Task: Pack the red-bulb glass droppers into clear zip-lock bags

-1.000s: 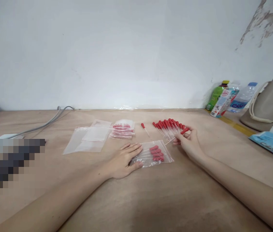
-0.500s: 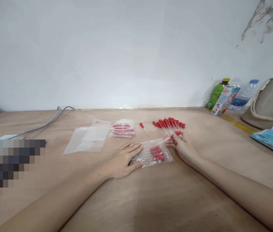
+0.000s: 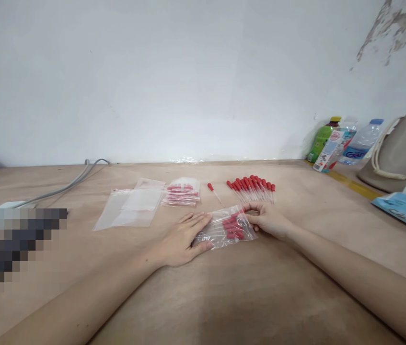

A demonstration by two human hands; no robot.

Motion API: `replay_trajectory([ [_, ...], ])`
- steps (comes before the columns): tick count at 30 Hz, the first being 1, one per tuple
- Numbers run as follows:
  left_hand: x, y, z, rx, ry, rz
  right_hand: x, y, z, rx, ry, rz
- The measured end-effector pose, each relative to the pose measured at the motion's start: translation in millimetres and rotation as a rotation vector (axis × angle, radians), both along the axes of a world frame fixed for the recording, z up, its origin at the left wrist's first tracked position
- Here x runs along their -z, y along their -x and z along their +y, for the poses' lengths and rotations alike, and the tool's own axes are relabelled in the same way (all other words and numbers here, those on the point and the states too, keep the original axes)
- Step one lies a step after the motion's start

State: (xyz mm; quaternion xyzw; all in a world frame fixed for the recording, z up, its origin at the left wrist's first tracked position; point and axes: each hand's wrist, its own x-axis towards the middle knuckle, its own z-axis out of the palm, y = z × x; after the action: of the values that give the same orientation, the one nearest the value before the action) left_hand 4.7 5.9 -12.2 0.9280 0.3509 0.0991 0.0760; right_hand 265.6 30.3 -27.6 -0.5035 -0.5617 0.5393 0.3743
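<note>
A clear zip bag [image 3: 215, 235] lies flat on the table with several glass droppers inside, their red bulbs [image 3: 235, 235] towards its right end. My left hand [image 3: 184, 241] rests open and flat on the bag's left part, pressing it down. At the bag's right end, my right hand [image 3: 265, 220] pinches the red bulb of a dropper [image 3: 241, 211], whose stem is inside the bag. My fingertips partly hide that bulb. One loose dropper [image 3: 214, 190] lies behind the bag. A row of several droppers [image 3: 251, 186] lies behind my right hand.
Flat clear bags [image 3: 127, 211] lie at left, beside a stack of filled bags [image 3: 181, 192]. A grey cable [image 3: 62, 184] runs along the table's left. Bottles [image 3: 323, 139], a beige bag [image 3: 400, 148] and a blue tissue pack [image 3: 400, 208] stand or lie at right.
My right hand has moved left and slightly down to the bag's mouth, sliding the dropper's stem into it. My left hand has stayed in place on the bag.
</note>
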Motion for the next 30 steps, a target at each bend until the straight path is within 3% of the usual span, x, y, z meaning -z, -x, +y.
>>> replay_trajectory([
  [7, -0.5, -1, 0, 0.016, 0.003, -0.018, -7.5, 5, 8, -0.112, -0.003, -0.066],
  [12, 1.3, 0, 0, 0.016, -0.002, -0.029, -4.7, 15, 8, 0.142, -0.012, -0.105],
  [14, 0.7, -1, 0, 0.011, 0.001, -0.024, -3.5, 20, 7, 0.182, -0.022, -0.091],
  [18, -0.9, -1, 0, 0.011, 0.002, -0.017, -3.8, 20, 5, -0.074, 0.025, 0.092],
  [20, -0.9, -1, -1, 0.014, -0.002, -0.022, -4.7, 15, 6, -0.041, 0.036, 0.060],
  [23, -0.8, -1, -1, 0.012, 0.003, -0.029, -5.8, 10, 7, 0.130, 0.005, -0.017],
  [28, -2.2, -1, -1, 0.027, 0.031, -0.045, -9.1, 15, 0, -0.112, 0.024, 0.015],
  [30, -2.4, 0, -2, 0.035, 0.040, -0.079, -13.1, 16, -3, -0.130, 0.042, 0.019],
])
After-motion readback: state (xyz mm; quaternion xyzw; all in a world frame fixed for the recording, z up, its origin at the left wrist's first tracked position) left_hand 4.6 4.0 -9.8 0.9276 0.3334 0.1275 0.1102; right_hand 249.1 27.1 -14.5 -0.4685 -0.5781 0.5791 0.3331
